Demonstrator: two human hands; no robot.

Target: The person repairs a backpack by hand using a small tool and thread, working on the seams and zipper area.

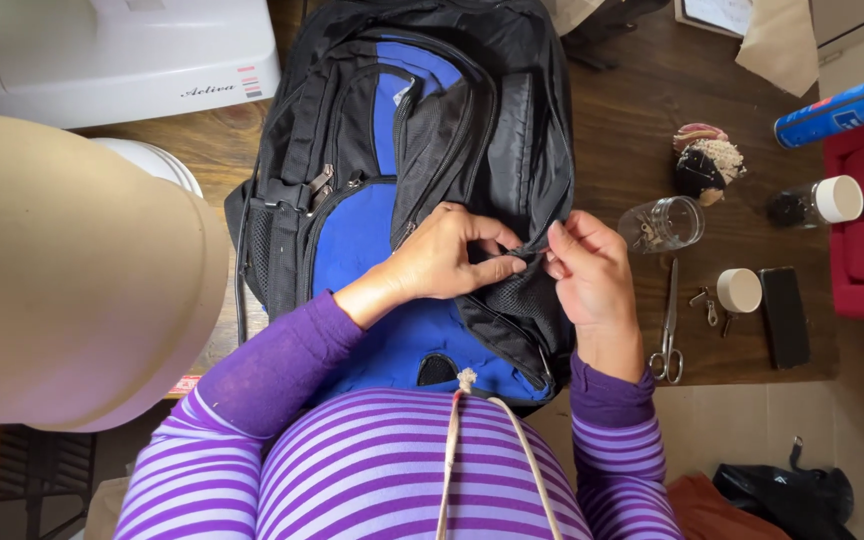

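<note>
Your left hand [447, 258] and right hand [592, 270] meet at frame centre, both pinching one backpack's [402, 150] black zipper edge; one pair of scissors [669, 330] lies right.

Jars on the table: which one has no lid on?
The clear jar lying on its side nearest the right hand is open. The other jar, farther right, has its white cap on.

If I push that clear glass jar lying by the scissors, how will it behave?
The clear glass jar lies on its side on the wooden table, so it would probably roll. Being glass, it is likely fragile and slick. Small metal bits show inside, so they may shift or spill if the mouth is open; I cannot tell whether it is.
</note>
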